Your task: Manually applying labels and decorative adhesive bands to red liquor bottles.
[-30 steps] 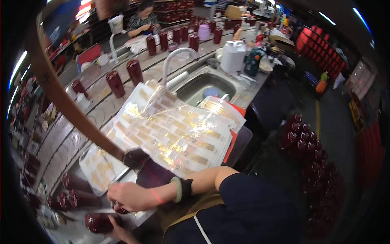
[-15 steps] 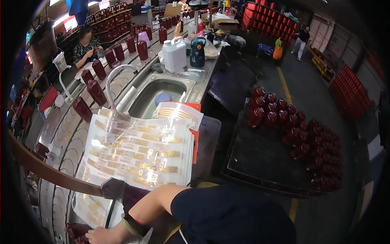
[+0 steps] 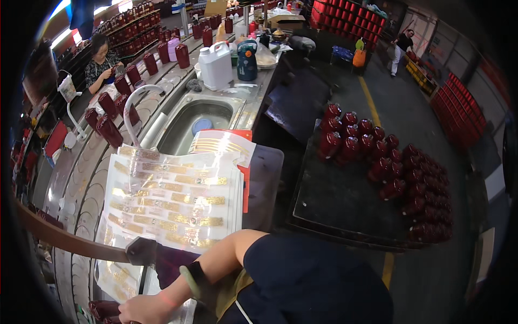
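My right hand (image 3: 144, 310) is at the lower left edge, its arm reaching in from the right in a dark sleeve. Its bent fingers close on the end of a glossy dark red bottle (image 3: 102, 310), which the picture edge partly cuts off. Around the forearm sits a pale green band (image 3: 190, 281). Beyond the arm lies a stack of white sheets (image 3: 178, 189) bearing rows of gold decals. A loose piece of such a sheet (image 3: 116, 278) lies close to the hand. My left hand is out of view.
A brown bar (image 3: 70, 237) crosses above the slatted conveyor (image 3: 81, 189), where dark red bottles (image 3: 109, 129) stand. A steel sink (image 3: 232, 116) with a curved faucet (image 3: 129, 108) lies beyond the sheets. On the right, a black table (image 3: 345, 205) carries many red bottles. A co-worker (image 3: 100, 65) sits across the conveyor.
The view has shifted slightly. Bottles on the conveyor have come nearer the faucet's base. My right hand stays at the red bottle. A distant person now bends toward the yellow crates.
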Demonstrator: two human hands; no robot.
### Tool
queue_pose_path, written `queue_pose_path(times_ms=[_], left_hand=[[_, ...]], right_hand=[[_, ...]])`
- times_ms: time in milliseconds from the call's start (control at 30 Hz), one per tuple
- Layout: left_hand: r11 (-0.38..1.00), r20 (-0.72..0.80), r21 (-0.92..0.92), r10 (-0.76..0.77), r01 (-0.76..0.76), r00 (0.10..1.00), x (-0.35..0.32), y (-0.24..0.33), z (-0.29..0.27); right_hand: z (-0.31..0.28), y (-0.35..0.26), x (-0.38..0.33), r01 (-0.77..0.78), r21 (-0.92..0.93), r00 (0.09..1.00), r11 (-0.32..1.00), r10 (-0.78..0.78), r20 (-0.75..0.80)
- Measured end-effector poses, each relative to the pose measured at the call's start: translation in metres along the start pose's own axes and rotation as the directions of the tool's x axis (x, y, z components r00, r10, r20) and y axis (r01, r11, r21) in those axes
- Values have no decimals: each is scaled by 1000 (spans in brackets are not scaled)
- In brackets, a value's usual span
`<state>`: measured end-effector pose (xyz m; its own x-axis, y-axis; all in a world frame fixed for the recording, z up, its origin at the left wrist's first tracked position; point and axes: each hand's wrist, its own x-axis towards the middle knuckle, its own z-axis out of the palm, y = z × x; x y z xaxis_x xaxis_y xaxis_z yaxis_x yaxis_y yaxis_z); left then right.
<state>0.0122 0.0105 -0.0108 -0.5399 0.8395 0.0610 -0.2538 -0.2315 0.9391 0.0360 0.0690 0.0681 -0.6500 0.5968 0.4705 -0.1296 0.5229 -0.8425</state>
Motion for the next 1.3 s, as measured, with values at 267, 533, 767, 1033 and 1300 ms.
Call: queue_pose_path(times_ms=[267, 533, 767, 1033, 1300], left_hand=[[994, 97, -57, -92, 98, 991, -23, 1, 17], [965, 161, -129, -209, 230, 965, -42, -1, 19], [874, 108, -254, -400, 415, 910, -62, 19, 30], [982, 149, 178, -97, 70, 984, -52, -14, 13], [982, 160, 113, -169, 152, 973, -33, -16, 22]], right_hand=[[-38, -24, -53, -23, 182, 999, 983, 29, -27], [-66, 7, -104, -92, 110, 969, 990, 114, -221], [-82, 10, -149, -426, 120, 875, 896, 443, -195], [-83, 28, -147, -515, 80, 831, 854, 519, -200], [-92, 45, -135, -593, 197, 775, 781, 620, -122]])
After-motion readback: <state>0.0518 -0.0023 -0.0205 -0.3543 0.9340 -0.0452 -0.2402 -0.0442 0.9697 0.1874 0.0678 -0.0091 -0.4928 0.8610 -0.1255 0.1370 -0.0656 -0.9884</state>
